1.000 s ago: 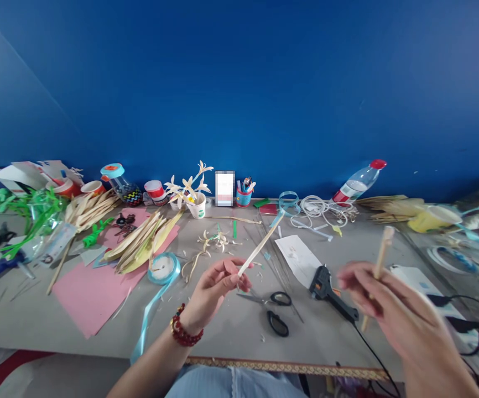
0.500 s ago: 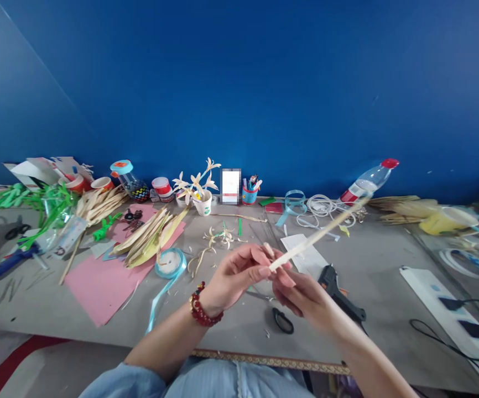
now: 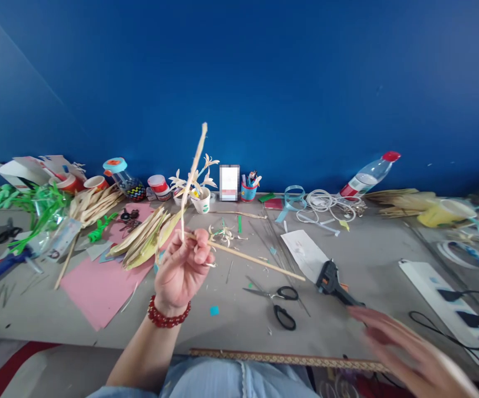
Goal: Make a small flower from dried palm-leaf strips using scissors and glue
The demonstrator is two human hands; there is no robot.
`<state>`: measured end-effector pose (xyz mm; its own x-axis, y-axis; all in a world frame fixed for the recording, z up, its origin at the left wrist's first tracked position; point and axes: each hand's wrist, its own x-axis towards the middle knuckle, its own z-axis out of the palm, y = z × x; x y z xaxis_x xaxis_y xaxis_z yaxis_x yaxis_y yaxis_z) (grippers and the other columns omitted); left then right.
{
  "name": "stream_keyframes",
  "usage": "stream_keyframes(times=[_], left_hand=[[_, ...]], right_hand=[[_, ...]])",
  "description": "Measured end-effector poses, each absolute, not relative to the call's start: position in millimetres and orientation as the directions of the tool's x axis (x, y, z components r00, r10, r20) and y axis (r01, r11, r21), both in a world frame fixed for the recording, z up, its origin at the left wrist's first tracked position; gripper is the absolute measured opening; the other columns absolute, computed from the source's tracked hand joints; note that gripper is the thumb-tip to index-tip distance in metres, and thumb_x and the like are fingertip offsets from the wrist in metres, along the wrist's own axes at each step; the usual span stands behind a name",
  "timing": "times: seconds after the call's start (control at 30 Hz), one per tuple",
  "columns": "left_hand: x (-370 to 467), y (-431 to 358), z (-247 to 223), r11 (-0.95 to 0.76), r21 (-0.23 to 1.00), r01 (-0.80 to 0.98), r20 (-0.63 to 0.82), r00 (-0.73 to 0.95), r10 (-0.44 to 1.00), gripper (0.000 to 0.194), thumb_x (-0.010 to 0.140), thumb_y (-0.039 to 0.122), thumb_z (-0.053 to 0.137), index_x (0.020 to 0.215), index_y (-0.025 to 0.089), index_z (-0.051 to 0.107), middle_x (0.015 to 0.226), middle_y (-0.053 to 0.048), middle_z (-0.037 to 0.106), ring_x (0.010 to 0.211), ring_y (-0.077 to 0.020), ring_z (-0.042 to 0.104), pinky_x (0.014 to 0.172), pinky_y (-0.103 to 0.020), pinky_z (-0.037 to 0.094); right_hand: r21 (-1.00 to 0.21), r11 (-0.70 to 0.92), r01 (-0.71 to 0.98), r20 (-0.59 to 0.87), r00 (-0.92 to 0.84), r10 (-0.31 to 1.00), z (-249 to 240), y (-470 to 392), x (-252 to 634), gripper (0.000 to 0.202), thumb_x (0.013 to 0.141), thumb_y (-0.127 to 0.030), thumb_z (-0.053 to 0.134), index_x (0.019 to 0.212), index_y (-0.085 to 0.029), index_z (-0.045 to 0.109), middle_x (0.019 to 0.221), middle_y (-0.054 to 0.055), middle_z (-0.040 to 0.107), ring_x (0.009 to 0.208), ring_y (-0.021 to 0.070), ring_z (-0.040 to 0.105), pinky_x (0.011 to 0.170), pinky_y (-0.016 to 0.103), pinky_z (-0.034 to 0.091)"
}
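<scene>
Pinching a pale strip (image 3: 197, 157) and a thin stick (image 3: 256, 261) between thumb and fingers, the left hand (image 3: 183, 273) holds both above the counter (image 3: 235, 331), the strip pointing upward, the stick slanting down to the right. The right hand (image 3: 409, 345), blurred and cut off by the frame, has its fingers extended, loosely apart, near the handle of the glue gun (image 3: 331, 279). Writing on the bottle's label (image 3: 349, 189) and the paper cup (image 3: 200, 202) is too small to read. Grey surface shows between the scissors (image 3: 285, 320) and the patterned front edge (image 3: 289, 361). The strip partly covers the pale flowers (image 3: 211, 161).
</scene>
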<state>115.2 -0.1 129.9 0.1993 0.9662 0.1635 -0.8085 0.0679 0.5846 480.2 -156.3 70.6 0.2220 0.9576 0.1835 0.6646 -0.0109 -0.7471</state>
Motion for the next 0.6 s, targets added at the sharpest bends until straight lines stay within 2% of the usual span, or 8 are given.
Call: stream_keyframes(times=[0.03, 0.1, 0.2, 0.27, 0.3, 0.37, 0.43, 0.6], left_hand=[[122.3, -1.4, 130.0, 0.083, 0.578, -0.812, 0.159, 0.212, 0.964, 0.016, 0.075, 0.023, 0.078, 0.080, 0.017, 0.063, 0.081, 0.001, 0.059, 0.057, -0.0026, 0.057, 0.064, -0.014, 0.059], [134.0, -4.5, 132.4, 0.113, 0.546, -0.830, 0.167, 0.240, 0.956, 0.015, 0.076, 0.022, 0.077, 0.077, 0.017, 0.062, 0.082, 0.000, 0.059, 0.059, -0.0027, 0.058, 0.066, -0.015, 0.059], [143.8, -10.5, 137.3, 0.166, 0.514, -0.842, 0.173, 0.291, 0.941, 0.011, 0.079, 0.018, 0.074, 0.077, 0.017, 0.063, 0.085, 0.000, 0.061, 0.064, -0.0030, 0.061, 0.070, -0.015, 0.059], [145.5, -14.4, 138.8, 0.193, 0.513, -0.836, 0.162, 0.315, 0.935, 0.011, 0.078, 0.017, 0.074, 0.077, 0.017, 0.063, 0.086, -0.001, 0.061, 0.066, -0.0034, 0.062, 0.071, -0.014, 0.059], [144.6, -15.7, 139.1, 0.201, 0.509, -0.837, 0.155, 0.319, 0.935, 0.011, 0.078, 0.016, 0.074, 0.077, 0.016, 0.063, 0.087, -0.001, 0.062, 0.066, -0.0035, 0.063, 0.072, -0.014, 0.059], [138.4, -16.2, 139.5, 0.204, 0.491, -0.847, 0.140, 0.308, 0.941, 0.011, 0.077, 0.015, 0.074, 0.079, 0.016, 0.063, 0.087, -0.001, 0.062, 0.067, -0.0034, 0.063, 0.073, -0.013, 0.059], [125.5, -14.0, 141.5, 0.177, 0.461, -0.870, 0.129, 0.263, 0.956, 0.012, 0.077, 0.013, 0.073, 0.083, 0.016, 0.063, 0.087, 0.000, 0.062, 0.067, -0.0028, 0.064, 0.072, -0.012, 0.059], [75.9, -8.0, 154.6, -0.052, 0.367, -0.929, 0.199, 0.023, 0.980, 0.021, 0.071, 0.002, 0.071, 0.081, 0.017, 0.060, 0.085, 0.004, 0.065, 0.063, -0.0007, 0.067, 0.070, -0.007, 0.059]], right_hand=[[-0.822, 0.016, 0.570, 0.062, 0.061, 0.996, 69.1, -141.6, 456.8, 0.043, 0.078, -0.051, 0.070, 0.114, -0.028, 0.071, 0.099, 0.010, 0.073, 0.077, 0.0249, 0.070, 0.065, 0.033, 0.059], [-0.947, 0.025, 0.321, -0.014, -0.120, 0.993, 67.4, -106.6, 403.2, 0.055, 0.088, -0.045, 0.061, 0.140, -0.029, 0.050, 0.087, 0.006, 0.069, 0.073, 0.0202, 0.066, 0.069, 0.032, 0.057], [-0.997, 0.079, 0.019, 0.070, -0.302, 0.951, 75.2, -56.9, 327.4, 0.065, 0.087, -0.045, 0.064, 0.145, -0.028, 0.040, 0.077, 0.000, 0.061, 0.072, 0.0166, 0.058, 0.072, 0.031, 0.053], [-0.984, 0.130, -0.125, 0.172, -0.439, 0.882, 87.4, -34.3, 292.8, 0.067, 0.083, -0.047, 0.068, 0.142, -0.029, 0.041, 0.090, 0.001, 0.061, 0.073, 0.0151, 0.056, 0.070, 0.029, 0.051], [-0.978, 0.158, -0.135, 0.205, -0.499, 0.842, 93.7, -27.0, 282.0, 0.059, 0.083, -0.048, 0.067, 0.135, -0.027, 0.048, 0.095, 0.002, 0.061, 0.074, 0.0145, 0.056, 0.069, 0.028, 0.050], [-0.982, 0.188, -0.019, 0.160, -0.611, 0.775, 102.5, -20.4, 274.5, 0.031, 0.091, -0.046, 0.057, 0.109, -0.020, 0.062, 0.083, 0.001, 0.060, 0.068, 0.0128, 0.054, 0.065, 0.025, 0.046], [-0.980, 0.159, 0.121, 0.050, -0.621, 0.782, 102.3, -24.9, 285.8, 0.036, 0.099, -0.045, 0.044, 0.086, -0.017, 0.063, 0.066, -0.002, 0.053, 0.058, 0.0107, 0.049, 0.058, 0.023, 0.040], [-0.976, -0.107, 0.192, -0.153, -0.241, 0.958, 75.5, -88.9, 386.5, 0.052, 0.092, -0.062, 0.048, 0.063, -0.019, 0.049, 0.056, -0.004, 0.044, 0.049, 0.0097, 0.039, 0.049, 0.024, 0.035]])
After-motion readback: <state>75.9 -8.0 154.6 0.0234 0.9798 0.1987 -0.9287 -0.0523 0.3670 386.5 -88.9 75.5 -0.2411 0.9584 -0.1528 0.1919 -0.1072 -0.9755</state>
